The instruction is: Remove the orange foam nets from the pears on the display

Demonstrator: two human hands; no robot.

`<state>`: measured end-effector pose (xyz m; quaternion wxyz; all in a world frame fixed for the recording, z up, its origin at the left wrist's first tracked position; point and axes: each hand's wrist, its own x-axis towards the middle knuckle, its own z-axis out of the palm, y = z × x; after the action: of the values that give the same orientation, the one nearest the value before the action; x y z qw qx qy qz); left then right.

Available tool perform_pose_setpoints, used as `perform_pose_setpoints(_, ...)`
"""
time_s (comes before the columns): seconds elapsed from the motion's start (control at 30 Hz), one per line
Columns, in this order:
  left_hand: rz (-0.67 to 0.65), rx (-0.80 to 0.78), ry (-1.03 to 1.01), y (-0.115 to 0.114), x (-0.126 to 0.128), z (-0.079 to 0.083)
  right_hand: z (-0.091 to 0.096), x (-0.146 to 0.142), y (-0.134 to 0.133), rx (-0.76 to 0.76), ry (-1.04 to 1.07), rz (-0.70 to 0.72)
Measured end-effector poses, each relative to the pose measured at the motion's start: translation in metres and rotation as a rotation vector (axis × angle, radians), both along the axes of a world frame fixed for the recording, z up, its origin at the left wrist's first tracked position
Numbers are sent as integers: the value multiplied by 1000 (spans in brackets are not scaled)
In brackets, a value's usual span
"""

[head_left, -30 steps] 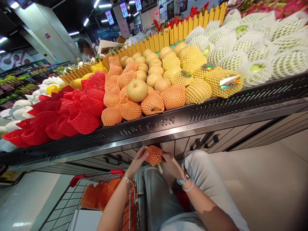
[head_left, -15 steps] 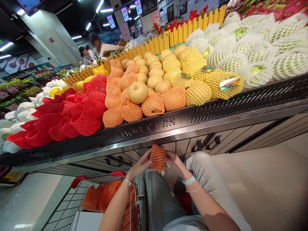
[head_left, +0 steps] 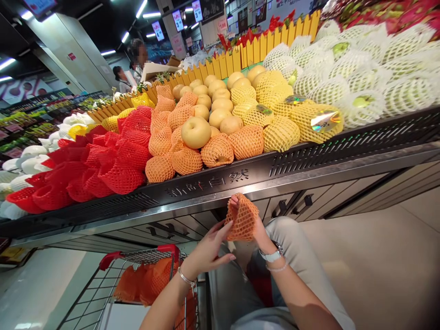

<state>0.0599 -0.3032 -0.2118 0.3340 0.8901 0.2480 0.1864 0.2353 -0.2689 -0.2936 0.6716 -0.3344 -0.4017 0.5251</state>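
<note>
An orange foam fruit net (head_left: 243, 219) is spread over the fingers of my right hand (head_left: 261, 236), in front of the display's cabinet. Some fingertips show at the net's upper opening; the net covers the rest. My left hand (head_left: 209, 251) is open just left of it, thumb and fingers apart, with fingertips at the net's edge; whether they touch it I cannot tell. Above the hands, a bare round yellow-brown pear (head_left: 195, 132) rests on pears in orange nets (head_left: 217, 150) at the front of the display.
A black perforated rim (head_left: 209, 181) edges the fruit display. Red nets (head_left: 122, 172) lie left, yellow-netted fruit (head_left: 282, 134) and white-netted fruit (head_left: 364, 103) right. At lower left stands a shopping cart (head_left: 168, 249) holding orange nets (head_left: 151, 282). A person (head_left: 137, 57) is in the background.
The net has moved up and right and is opened wider, with right-hand fingers now inside it. My left hand has let go of its side and spread its fingers.
</note>
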Motion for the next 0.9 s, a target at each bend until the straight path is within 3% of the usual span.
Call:
perform_pose_setpoints(0.13,-88,166,-150,-3,5,11,18,14,-14,-11,177,148)
perform_pose_setpoints(0.2,-11,348,-271,3,7,30,28,20,-25,24,236,200)
perform_pose_setpoints(0.27,217,544,-349,17,8,61,37,24,-34,66,277,235)
perform_pose_setpoints(0.37,614,784,-301,52,16,118,45,27,-42,107,316,268)
perform_pose_setpoints(0.47,714,798,-162,94,32,169,49,29,-45,121,367,287)
perform_pose_setpoints(0.57,732,771,92,126,52,202,50,31,-48,122,377,278)
perform_pose_setpoints(0.73,785,605,427,146,73,219,48,39,-50,165,366,295)
perform_pose_setpoints(0.9,832,697,441,139,82,217,45,48,-47,124,395,251)
